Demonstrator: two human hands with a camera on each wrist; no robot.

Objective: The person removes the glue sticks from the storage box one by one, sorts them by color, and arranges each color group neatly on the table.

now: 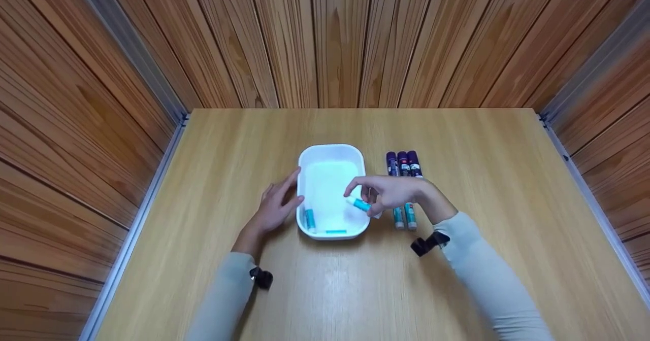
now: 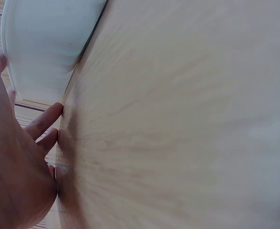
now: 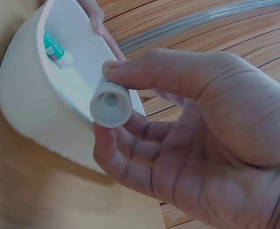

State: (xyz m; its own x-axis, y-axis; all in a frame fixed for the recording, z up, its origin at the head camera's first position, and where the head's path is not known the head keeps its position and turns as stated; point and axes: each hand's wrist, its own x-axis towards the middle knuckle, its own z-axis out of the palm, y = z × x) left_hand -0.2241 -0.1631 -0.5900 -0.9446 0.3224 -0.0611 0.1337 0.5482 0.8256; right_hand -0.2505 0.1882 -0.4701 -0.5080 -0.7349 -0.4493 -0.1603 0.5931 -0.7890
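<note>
My right hand [image 1: 393, 190] pinches a white-and-teal glue stick [image 1: 359, 204] between thumb and fingers, over the right side of a white plastic tub [image 1: 330, 149]. The right wrist view shows the stick's round hollow end [image 3: 111, 106] facing the camera. Beside the tub's left wall rests my left hand [image 1: 277, 206], fingers spread and touching the rim, with nothing gripped. Inside the tub, one teal glue stick [image 1: 310, 220] lies in the near left corner. Another teal stick [image 1: 335, 232] lies along the near wall, mostly hidden by it.
Right of the tub, three purple-capped sticks [image 1: 403, 163] lie side by side. Nearer me are teal glue sticks [image 1: 410, 218], partly hidden by my right hand. All stand on a wooden table [image 1: 244, 143] with wood-panel walls [image 1: 335, 41] around it.
</note>
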